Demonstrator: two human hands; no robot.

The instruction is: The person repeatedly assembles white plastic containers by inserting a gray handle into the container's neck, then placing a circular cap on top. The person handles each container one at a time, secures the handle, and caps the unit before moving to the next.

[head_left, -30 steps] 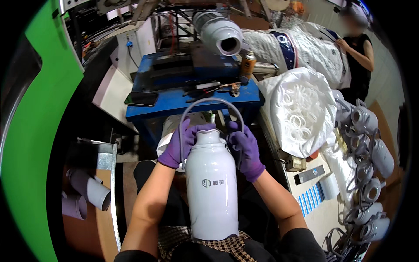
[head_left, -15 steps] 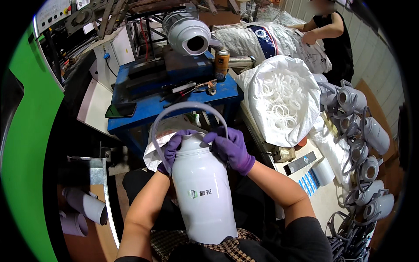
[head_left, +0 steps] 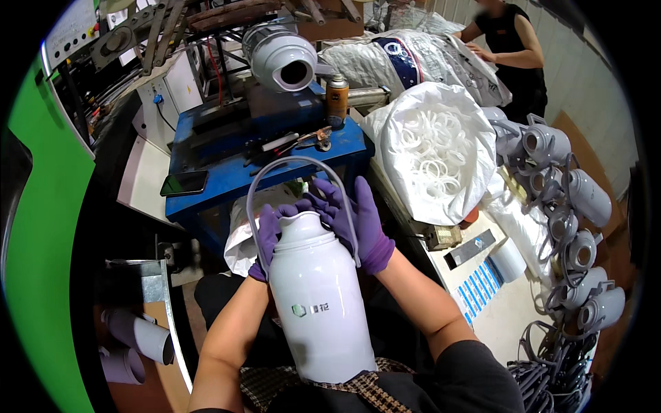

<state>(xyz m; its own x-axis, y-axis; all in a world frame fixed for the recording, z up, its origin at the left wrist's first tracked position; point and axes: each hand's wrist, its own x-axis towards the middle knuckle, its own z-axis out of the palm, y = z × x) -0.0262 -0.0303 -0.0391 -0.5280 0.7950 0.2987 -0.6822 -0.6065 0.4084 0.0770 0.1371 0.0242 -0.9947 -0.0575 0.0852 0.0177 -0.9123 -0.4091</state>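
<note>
A pale grey vacuum flask body (head_left: 320, 303) stands tilted against my lap, its spouted neck away from me. The arched grey carrying handle (head_left: 297, 160) rises over the neck, joined at both sides. My left hand (head_left: 268, 233), in a purple glove, lies along the left of the neck, with its fingers curled round the far side. To the right, my right hand (head_left: 365, 230) in a matching glove is open, its fingers spread behind the right leg of the handle. The far side of the neck is hidden.
A blue workbench (head_left: 237, 158) ahead carries a phone (head_left: 184, 183), pliers and a spray can (head_left: 337, 100). Right of it stands a white sack of rings (head_left: 441, 148). Finished flasks (head_left: 585, 196) line the right. Another person (head_left: 513, 58) handles sacks at the back.
My right hand has moved off the neck and spread its fingers. The handle has tipped slightly left at its top. My left hand stays at the neck.
</note>
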